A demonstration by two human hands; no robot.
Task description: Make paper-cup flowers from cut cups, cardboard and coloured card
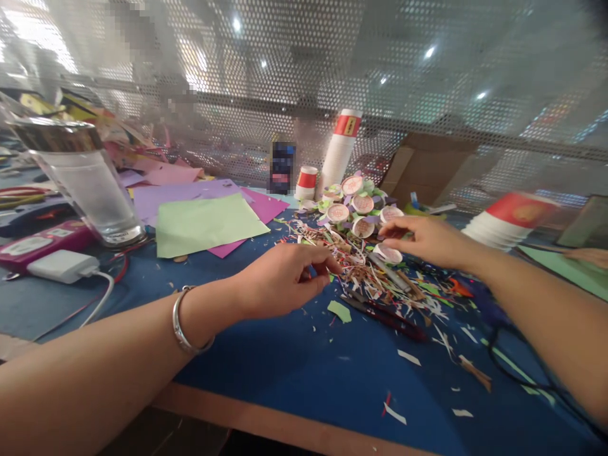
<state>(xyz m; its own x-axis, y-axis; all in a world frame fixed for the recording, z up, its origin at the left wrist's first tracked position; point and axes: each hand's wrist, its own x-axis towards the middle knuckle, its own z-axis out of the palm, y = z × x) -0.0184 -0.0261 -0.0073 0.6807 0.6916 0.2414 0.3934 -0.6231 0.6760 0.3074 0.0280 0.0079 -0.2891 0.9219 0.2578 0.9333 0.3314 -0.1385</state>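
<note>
My left hand [285,278], with a silver bangle at its wrist, is above the near left edge of a heap of paper shreds [356,263]. Its thumb and fingers curl together in a pinch; whatever is between the tips is too small to make out. My right hand [422,237] reaches in from the right, its fingers apart and no object visible in them. Its fingertips are beside a pile of round white pieces with pink print [363,204], which have green and purple paper bits around them. Dark-handled scissors [389,316] lie in front of the shreds.
Green [209,221] and purple paper sheets [185,196] lie left. A lidded glass of water [90,190] stands near a white charger [64,266]. Paper cup stacks stand behind [337,155] and at right [503,218], before a perforated metal screen [304,69].
</note>
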